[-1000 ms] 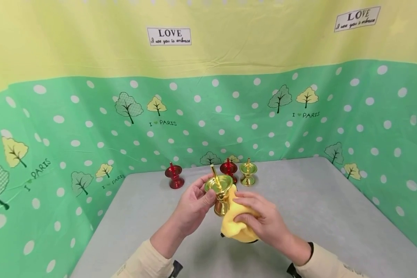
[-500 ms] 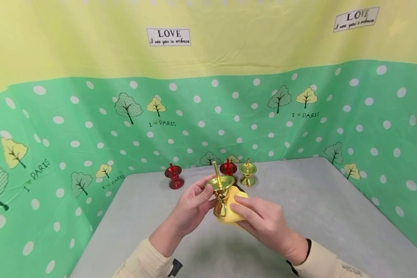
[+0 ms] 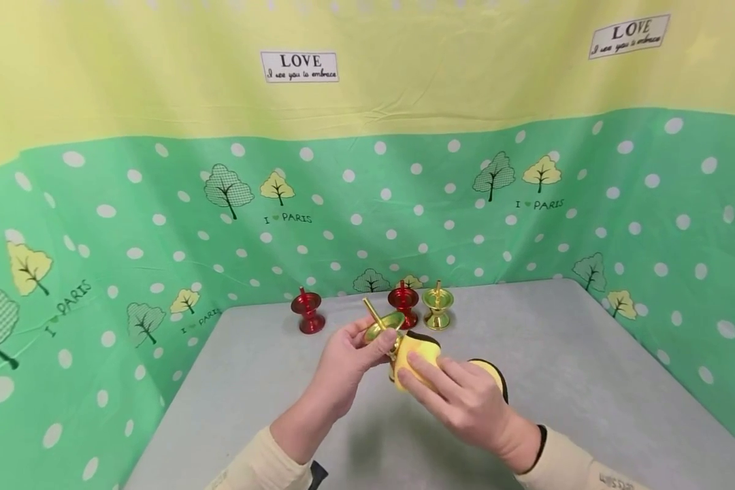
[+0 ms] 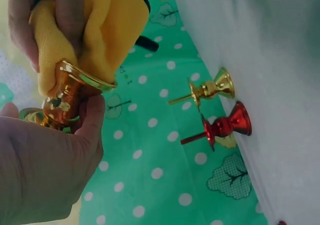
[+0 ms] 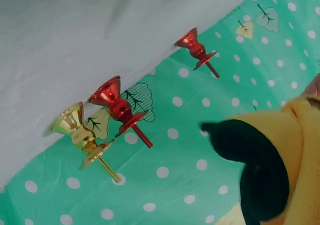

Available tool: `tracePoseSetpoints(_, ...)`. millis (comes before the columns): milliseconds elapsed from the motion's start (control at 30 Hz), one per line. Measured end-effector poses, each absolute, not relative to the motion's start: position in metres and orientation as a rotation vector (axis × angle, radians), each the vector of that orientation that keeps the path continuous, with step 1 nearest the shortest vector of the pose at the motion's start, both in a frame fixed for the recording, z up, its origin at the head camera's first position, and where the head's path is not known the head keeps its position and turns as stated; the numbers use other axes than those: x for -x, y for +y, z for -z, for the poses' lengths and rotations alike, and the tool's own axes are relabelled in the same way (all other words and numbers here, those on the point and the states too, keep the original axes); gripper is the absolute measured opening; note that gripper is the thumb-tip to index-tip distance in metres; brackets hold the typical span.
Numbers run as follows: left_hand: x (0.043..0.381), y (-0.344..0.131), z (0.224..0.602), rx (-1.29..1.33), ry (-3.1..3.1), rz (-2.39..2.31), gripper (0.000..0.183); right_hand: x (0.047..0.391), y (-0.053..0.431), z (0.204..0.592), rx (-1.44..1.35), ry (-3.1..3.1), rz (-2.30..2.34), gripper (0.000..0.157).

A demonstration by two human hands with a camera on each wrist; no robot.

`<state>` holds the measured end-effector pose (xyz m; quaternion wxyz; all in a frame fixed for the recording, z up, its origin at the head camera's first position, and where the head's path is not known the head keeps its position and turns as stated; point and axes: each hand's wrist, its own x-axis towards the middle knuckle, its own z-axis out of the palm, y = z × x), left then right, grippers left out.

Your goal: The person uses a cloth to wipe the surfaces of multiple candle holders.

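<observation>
My left hand (image 3: 346, 364) grips a shiny gold candle holder (image 3: 387, 328) by its dish and stem, above the table. The holder has a shallow dish, a thin upright rod and a flared base, and it tilts to the left. My right hand (image 3: 465, 398) holds a yellow cloth (image 3: 418, 361) with dark edging, pressing it round the base. In the left wrist view the base (image 4: 90, 80) of the gold holder shows under the cloth, with the left fingers around its middle. Cloth folds (image 5: 295, 150) fill the right side of the right wrist view.
On the grey table (image 3: 551, 354), near its back edge, stand a red candle holder (image 3: 309, 312) at left, another red holder (image 3: 404, 305) and a gold holder (image 3: 437, 307) side by side. A green and yellow patterned curtain (image 3: 367, 184) encloses the back and sides.
The held gold holder has tilted further left, its base swinging toward the right hand. The yellow cloth has shifted over the base, covering more of it. The standing holders stay put.
</observation>
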<state>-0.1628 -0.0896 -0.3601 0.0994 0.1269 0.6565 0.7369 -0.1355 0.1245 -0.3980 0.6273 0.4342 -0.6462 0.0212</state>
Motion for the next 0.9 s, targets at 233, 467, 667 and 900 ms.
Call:
tracePoseSetpoints(233, 0.167, -0.101, 0.361, -0.393, 1.95, -2.157, 0.069, 0.142, 0.133, 0.4, -1.122, -1.689, -0.379, 0.038)
tracePoseSetpoints(467, 0.171, -0.11, 0.359, -0.635, 1.848, -2.112, 0.073, 0.15, 0.147, 0.395, -1.092, -1.871, -0.575, 0.05)
tracePoseSetpoints(667, 0.173, -0.117, 0.362, -0.751, 1.766, -2.1, 0.082, 0.149, 0.151, 0.395, -1.148, -1.989, -0.756, 0.048)
tracePoseSetpoints(900, 0.176, -0.129, 0.366, -1.099, 1.443, -1.936, 0.082, 0.149, 0.164, 0.392, -1.362, -2.35, -2.016, 0.039)
